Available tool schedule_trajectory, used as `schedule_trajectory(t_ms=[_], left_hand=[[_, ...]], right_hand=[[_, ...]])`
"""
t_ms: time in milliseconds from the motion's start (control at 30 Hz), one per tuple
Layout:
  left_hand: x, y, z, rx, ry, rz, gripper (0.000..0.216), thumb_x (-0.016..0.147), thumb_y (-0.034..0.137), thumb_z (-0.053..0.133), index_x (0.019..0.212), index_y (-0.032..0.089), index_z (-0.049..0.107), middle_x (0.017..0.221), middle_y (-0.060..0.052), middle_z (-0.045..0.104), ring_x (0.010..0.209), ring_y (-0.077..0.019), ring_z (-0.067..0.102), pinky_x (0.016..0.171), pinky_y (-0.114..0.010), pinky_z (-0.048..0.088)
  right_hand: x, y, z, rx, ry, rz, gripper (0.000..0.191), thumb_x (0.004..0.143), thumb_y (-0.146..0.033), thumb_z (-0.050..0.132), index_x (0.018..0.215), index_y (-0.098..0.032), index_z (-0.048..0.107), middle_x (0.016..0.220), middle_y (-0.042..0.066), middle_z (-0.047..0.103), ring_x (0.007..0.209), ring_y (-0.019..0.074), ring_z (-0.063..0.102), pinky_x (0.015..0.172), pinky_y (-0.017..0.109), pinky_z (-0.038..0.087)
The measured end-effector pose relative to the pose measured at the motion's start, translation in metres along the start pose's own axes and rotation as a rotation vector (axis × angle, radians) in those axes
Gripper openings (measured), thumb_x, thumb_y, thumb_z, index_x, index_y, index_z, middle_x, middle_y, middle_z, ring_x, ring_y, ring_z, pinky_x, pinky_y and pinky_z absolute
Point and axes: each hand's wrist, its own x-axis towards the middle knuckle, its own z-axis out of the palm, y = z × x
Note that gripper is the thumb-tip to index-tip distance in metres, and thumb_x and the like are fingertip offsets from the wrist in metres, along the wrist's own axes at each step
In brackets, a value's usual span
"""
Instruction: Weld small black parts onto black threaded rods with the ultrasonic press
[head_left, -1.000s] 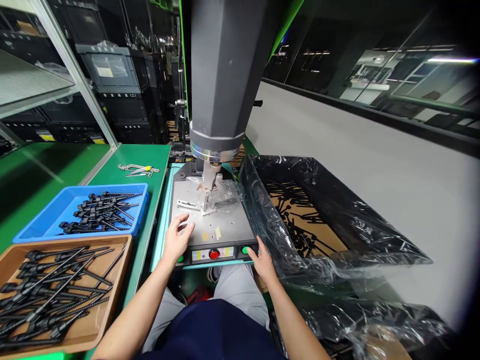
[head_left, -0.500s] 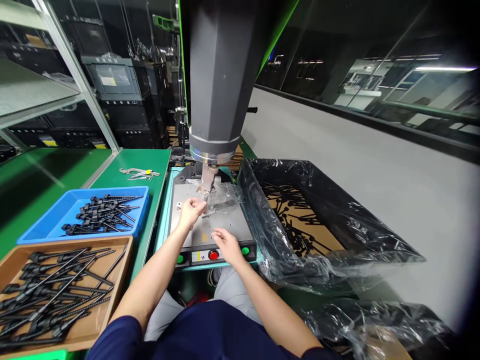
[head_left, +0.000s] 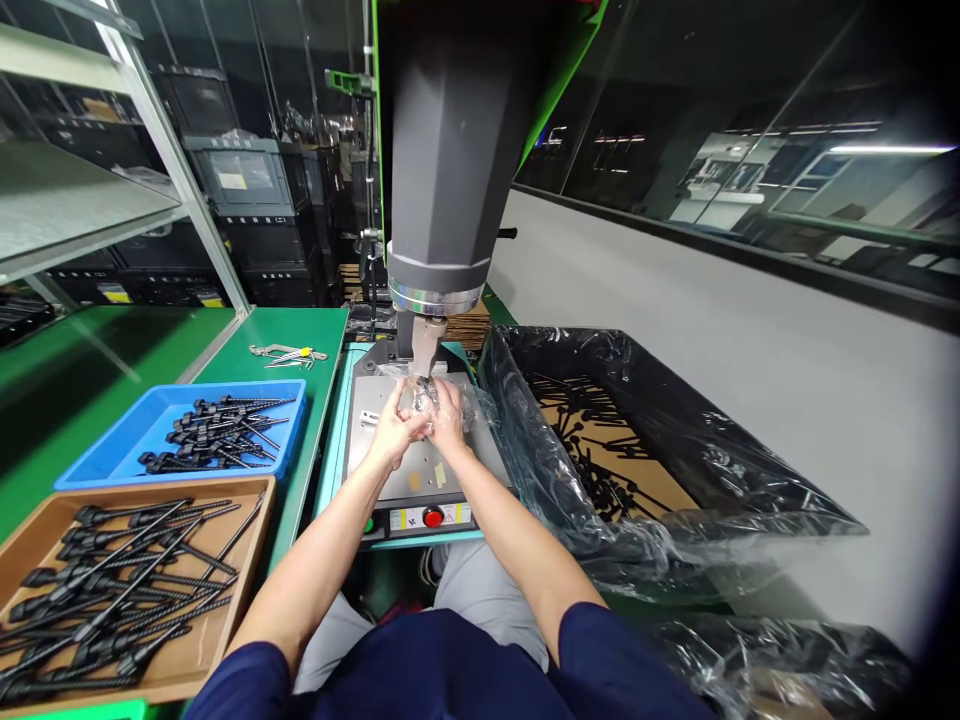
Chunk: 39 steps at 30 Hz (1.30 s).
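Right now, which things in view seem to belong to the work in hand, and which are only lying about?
Likely in the work:
left hand, right hand, both below the machine head
metal plate
blue tray, brown tray, plastic-lined box, all holding black parts

Seemingly just lying about:
hand tools on the green table
grey crate behind

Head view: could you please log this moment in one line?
left hand: near machine tip | right hand: beside left | grip: unclear | red button: untouched
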Motion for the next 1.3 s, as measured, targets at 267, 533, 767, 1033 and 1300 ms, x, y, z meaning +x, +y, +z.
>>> schedule_trajectory(t_ms=[267,533,767,1033,1300], left_hand=[[0.022,0.007,-0.012,-0.104,0.048,0.002,0.111,0.068,0.019,0.081,0.155,0.025,0.013,0.065,0.004,0.063,0.056,-0.0132,0.066,0.05,-0.019,0.046],[0.032,0.016,-0.016,-0.273,0.102,0.0,0.104,0.067,0.015,0.081,0.152,0.029,0.023,0.066,0.006,0.063,0.058,-0.0102,0.066,0.053,-0.015,0.048],[0.033,0.006,-0.02,-0.243,0.103,0.027,0.106,0.066,0.017,0.082,0.152,0.026,0.021,0.068,0.005,0.063,0.058,-0.011,0.066,0.052,-0.016,0.047],[0.02,-0.01,-0.04,-0.145,0.186,0.011,0.098,0.069,0.014,0.077,0.152,0.021,0.024,0.066,0.005,0.06,0.058,-0.0112,0.065,0.052,-0.018,0.045],[-0.035,-0.026,-0.071,0.251,0.483,0.036,0.076,0.079,0.032,0.071,0.145,0.015,0.036,0.102,-0.01,0.068,0.087,-0.0162,0.068,0.079,-0.03,0.053]], right_hand=[[0.049,0.002,0.004,0.005,-0.154,0.086,0.024,0.081,-0.029,0.061,0.1,-0.018,0.069,0.113,0.011,0.063,0.112,0.025,0.056,0.102,0.038,0.043],[0.046,-0.006,0.002,0.047,-0.047,0.094,0.026,0.082,-0.03,0.055,0.101,-0.018,0.069,0.115,0.012,0.061,0.113,0.0249,0.056,0.102,0.037,0.041],[0.029,-0.013,-0.017,0.156,-0.099,0.156,0.027,0.082,-0.037,0.058,0.102,-0.02,0.066,0.104,0.008,0.067,0.098,0.0232,0.06,0.091,0.037,0.047],[-0.081,-0.028,-0.04,0.565,-0.564,0.375,0.03,0.078,-0.042,0.067,0.096,-0.018,0.064,0.079,0.003,0.067,0.076,0.0176,0.063,0.078,0.034,0.05],[-0.087,-0.062,-0.063,0.414,-0.416,-0.034,0.027,0.079,-0.034,0.075,0.102,-0.023,0.066,0.092,0.003,0.063,0.074,0.0149,0.056,0.069,0.029,0.047]])
